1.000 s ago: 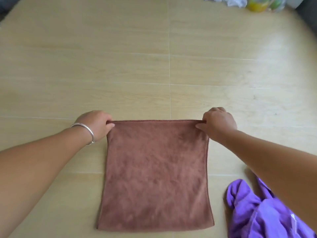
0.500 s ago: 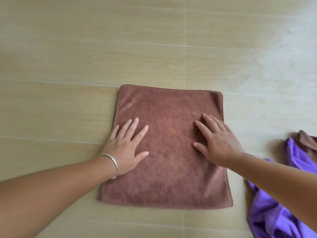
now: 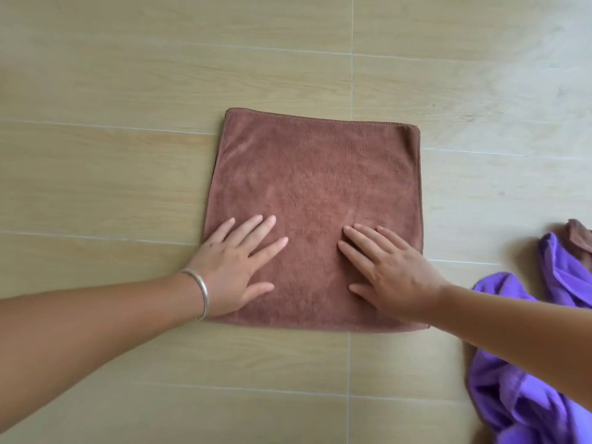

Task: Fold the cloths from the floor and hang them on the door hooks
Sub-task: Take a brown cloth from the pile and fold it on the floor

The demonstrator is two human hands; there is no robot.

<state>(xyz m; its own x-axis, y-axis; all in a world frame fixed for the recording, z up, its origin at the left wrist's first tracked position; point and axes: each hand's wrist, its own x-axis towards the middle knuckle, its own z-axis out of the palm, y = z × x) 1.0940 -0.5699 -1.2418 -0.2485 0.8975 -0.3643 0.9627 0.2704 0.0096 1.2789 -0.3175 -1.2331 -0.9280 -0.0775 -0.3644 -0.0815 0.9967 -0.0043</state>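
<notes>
Lying flat on the pale wood-look floor [image 3: 128, 75], the brown cloth [image 3: 314, 174] makes a near-square, its stitched hem along the far edge and its nap smooth. You have your left hand [image 3: 234, 270], silver bangle [image 3: 200, 293] on the wrist, pressed palm-down on its near left part, fingers straight and fanned. Your right hand [image 3: 394, 274] lies flat on the near right part, fingers spread too; neither grip closes on anything. A crumpled purple cloth [image 3: 525, 379] sits at your right, beside another brown scrap [image 3: 579, 235].
</notes>
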